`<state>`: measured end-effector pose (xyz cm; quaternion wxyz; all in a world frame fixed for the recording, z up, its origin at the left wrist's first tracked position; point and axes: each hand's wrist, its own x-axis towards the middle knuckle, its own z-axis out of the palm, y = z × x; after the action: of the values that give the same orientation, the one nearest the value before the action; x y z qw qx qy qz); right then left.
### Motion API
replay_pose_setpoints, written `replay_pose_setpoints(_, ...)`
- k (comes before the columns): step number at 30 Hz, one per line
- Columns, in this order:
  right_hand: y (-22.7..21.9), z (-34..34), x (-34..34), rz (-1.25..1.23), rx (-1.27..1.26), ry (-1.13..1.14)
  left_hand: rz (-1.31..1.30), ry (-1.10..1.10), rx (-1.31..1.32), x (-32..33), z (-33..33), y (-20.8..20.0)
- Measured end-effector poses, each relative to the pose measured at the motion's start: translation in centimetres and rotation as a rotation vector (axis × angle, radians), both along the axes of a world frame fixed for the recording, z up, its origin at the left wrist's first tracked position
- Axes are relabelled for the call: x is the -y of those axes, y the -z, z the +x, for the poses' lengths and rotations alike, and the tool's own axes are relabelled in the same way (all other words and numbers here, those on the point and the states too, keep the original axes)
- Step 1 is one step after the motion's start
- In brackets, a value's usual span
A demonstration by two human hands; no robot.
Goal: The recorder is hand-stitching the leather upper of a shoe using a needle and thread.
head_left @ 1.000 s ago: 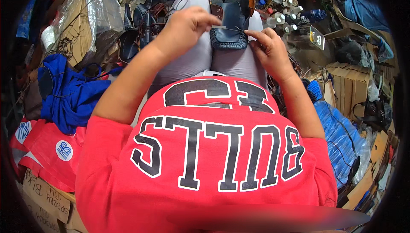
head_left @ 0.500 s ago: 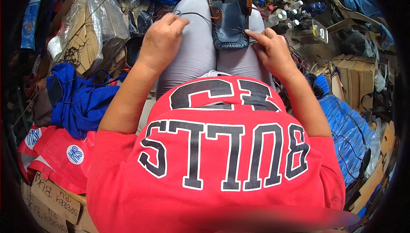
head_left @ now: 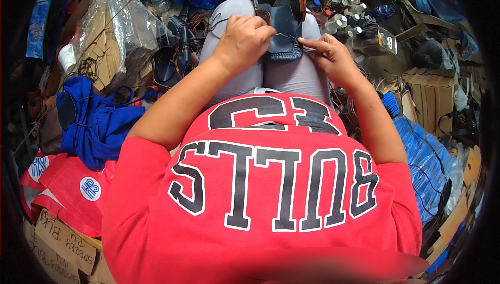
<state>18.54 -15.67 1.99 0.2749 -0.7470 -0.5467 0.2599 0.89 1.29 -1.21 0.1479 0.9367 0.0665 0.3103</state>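
A dark navy leather shoe (head_left: 284,19) with a gathered, stitched toe and brown side pieces rests across my grey-clad thighs, its toe toward me. My left hand (head_left: 242,42) is closed in a pinch at the left side of the toe. Between its fingertips is a thin needle, mostly hidden now, and dark thread (head_left: 219,22) trails left of the hand. At the right edge of the toe, my right hand (head_left: 333,57) grips the shoe, with the index fingertip on its rim and the other fingers curled below.
Small bottles (head_left: 341,21) crowd the far right, near a clear container (head_left: 387,40). Blue cloth (head_left: 99,120) and red bags (head_left: 73,187) lie left. Blue plastic sheeting (head_left: 424,164) and cardboard (head_left: 432,96) stand right. Another dark shoe piece (head_left: 165,70) lies by my left knee.
My left hand has moved right, from beside the shoe to its toe, and the needle is now mostly hidden. The right hand stays at the toe's edge.
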Motion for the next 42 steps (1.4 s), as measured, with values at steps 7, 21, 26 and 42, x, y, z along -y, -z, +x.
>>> replay_pose_setpoints(7, 0.9, 4.2, -1.9, -0.066, -0.246, -0.144, -0.189, 0.052, -0.047, -0.1, 1.2, 0.0)
replay_pose_setpoints(21, 0.8, 5.0, -2.9, -0.153, -0.315, -0.196, -0.245, 0.037, -0.128, 0.1, 1.5, 0.4)
replay_pose_setpoints(26, 1.1, 5.1, -3.1, -0.164, -0.335, -0.193, -0.261, 0.036, -0.15, -0.2, 2.3, 0.6)
replay_pose_setpoints(42, 1.7, 2.8, -1.5, -0.021, -0.319, -0.032, -0.25, -0.114, -0.229, 0.5, 0.7, 0.5)
